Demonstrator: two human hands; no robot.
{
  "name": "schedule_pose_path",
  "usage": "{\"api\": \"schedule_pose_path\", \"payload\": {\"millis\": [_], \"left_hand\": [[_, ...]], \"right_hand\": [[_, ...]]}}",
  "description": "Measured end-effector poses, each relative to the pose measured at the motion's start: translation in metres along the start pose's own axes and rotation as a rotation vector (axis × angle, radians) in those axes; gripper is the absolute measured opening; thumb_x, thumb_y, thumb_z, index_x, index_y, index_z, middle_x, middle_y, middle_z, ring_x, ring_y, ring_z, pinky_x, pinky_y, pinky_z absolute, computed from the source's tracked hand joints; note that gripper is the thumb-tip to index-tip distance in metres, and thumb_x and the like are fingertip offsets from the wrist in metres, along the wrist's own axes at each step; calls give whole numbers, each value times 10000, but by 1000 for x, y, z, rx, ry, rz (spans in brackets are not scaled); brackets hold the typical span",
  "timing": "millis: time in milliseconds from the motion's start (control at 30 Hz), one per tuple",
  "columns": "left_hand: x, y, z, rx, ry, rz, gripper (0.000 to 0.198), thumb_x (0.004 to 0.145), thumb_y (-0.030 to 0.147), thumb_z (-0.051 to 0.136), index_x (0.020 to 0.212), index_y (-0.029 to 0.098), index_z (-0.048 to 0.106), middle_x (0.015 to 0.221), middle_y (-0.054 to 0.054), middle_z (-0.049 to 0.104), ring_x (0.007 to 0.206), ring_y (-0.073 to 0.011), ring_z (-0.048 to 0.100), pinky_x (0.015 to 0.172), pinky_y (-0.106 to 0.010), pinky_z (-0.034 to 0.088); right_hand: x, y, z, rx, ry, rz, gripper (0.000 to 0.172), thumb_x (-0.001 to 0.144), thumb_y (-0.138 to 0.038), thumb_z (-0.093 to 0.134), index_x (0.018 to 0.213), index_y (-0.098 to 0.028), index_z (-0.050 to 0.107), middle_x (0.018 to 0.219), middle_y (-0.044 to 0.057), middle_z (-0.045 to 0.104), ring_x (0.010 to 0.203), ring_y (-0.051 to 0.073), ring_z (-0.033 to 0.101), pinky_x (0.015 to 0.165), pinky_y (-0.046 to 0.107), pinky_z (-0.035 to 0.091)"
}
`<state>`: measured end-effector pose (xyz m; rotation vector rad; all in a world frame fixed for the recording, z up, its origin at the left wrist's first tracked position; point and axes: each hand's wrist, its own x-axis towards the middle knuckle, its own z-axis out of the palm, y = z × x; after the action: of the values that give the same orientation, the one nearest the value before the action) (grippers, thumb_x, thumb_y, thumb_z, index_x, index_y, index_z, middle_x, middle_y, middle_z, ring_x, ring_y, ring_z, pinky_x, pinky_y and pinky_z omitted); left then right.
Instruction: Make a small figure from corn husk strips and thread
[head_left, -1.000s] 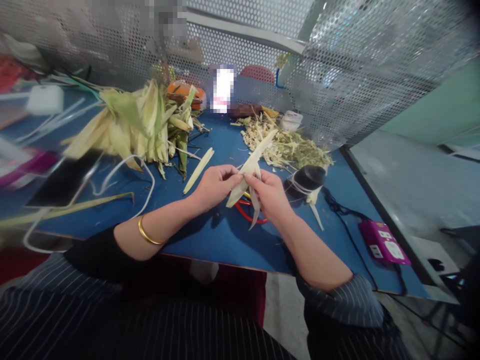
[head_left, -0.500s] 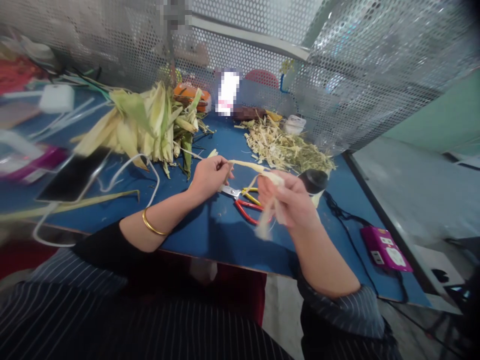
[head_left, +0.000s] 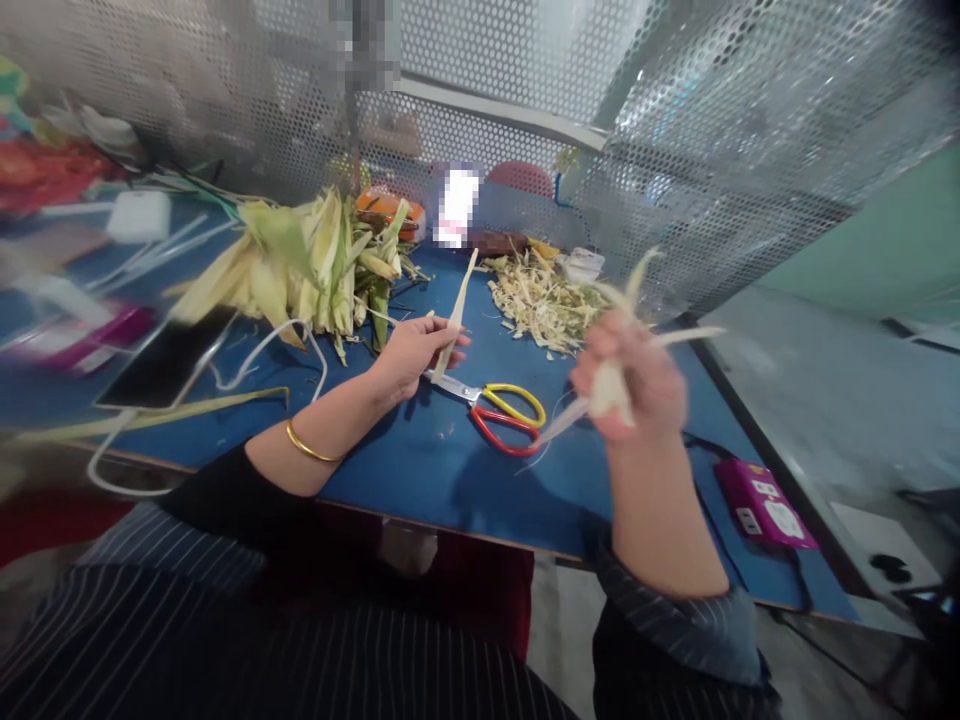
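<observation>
- Two hands have parted: left hand [head_left: 409, 355] pinches the pale stalk [head_left: 455, 305], upright, just beyond the scissors [head_left: 502, 410].
- Blurred right hand [head_left: 637, 385] clenches husk strips [head_left: 562, 425], pulled right, torn free of the stalk.

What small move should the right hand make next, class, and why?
Probably release its strips onto the scrap pile. The right hand grips loose, peeled strips and is raised close to the scrap pile, while the left hand holds the bare stalk apart, over the table.
</observation>
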<state>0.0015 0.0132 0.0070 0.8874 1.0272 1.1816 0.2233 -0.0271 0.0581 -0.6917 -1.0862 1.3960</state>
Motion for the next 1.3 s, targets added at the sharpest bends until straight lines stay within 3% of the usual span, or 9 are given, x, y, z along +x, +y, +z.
{"api": "schedule_pose_path", "payload": {"millis": [100, 200, 300, 400, 567, 733, 933, 1100, 1300], "left_hand": [[-7, 3, 4, -99, -65, -79, 88, 794, 64, 589, 859, 113, 619, 857, -69, 703, 624, -105, 651, 635, -241, 536], [-10, 4, 6, -208, -102, -158, 166, 778, -2, 528, 877, 101, 612, 861, -79, 697, 665, -125, 665, 686, -268, 552], [-11, 1, 8, -288, -101, -203, 223, 755, -39, 467, 858, 101, 607, 714, -43, 643, 598, -112, 621, 654, -277, 545], [-14, -4, 12, -358, -123, -200, 227, 734, -48, 432, 780, 131, 564, 649, -13, 594, 550, -95, 578, 613, -260, 518], [-20, -12, 19, -379, -222, -112, 112, 785, 62, 549, 763, 169, 522, 782, -34, 663, 720, -120, 649, 668, -236, 493], [-21, -13, 19, -243, -252, -11, 76, 796, 142, 596, 802, 178, 529, 822, -35, 705, 747, -122, 660, 729, -258, 493], [-17, -16, 16, -76, -228, 92, 69, 820, 219, 594, 875, 178, 606, 890, -40, 734, 780, -120, 655, 751, -257, 473], [-9, -9, 7, -3, -93, 160, 248, 873, 391, 552, 875, 168, 660, 885, -59, 739, 797, -126, 661, 699, -235, 460], [-2, 5, -3, -30, 9, 229, 245, 896, 376, 526, 868, 172, 659, 891, -57, 741, 813, -129, 672, 705, -238, 470]], "right_hand": [[9, 29, 9, -249, 150, 85, 146, 712, -260, 681, 815, -201, 596, 627, -34, 542, 437, 59, 395, 363, 214, 243], [11, 54, 12, -320, 170, 141, 148, 743, -285, 648, 855, -191, 624, 565, -57, 477, 395, 47, 290, 363, 218, 175], [7, 66, 15, -375, 147, 150, 170, 756, -334, 663, 842, -192, 627, 523, -77, 395, 420, 52, 281, 390, 212, 184], [1, 71, 22, -460, 108, 167, 209, 746, -373, 686, 814, -184, 629, 550, -71, 437, 484, 61, 347, 461, 206, 284], [-4, 69, 30, -759, 68, 99, 322, 703, -397, 717, 918, -162, 666, 795, 3, 629, 695, 122, 508, 675, 255, 424], [-5, 65, 30, -951, 107, 164, 393, 717, -518, 660, 826, -141, 657, 666, 1, 570, 628, 130, 457, 589, 255, 375], [-6, 69, 31, -851, 80, 208, 279, 745, -424, 614, 718, -146, 607, 589, -31, 455, 571, 100, 359, 545, 242, 299], [-5, 70, 28, -852, 54, 151, 220, 744, -368, 615, 754, -149, 630, 608, -27, 465, 594, 106, 378, 569, 243, 309], [-6, 68, 29, -800, 27, 170, 225, 732, -382, 641, 723, -157, 625, 584, -35, 449, 557, 95, 358, 552, 244, 294]]}}
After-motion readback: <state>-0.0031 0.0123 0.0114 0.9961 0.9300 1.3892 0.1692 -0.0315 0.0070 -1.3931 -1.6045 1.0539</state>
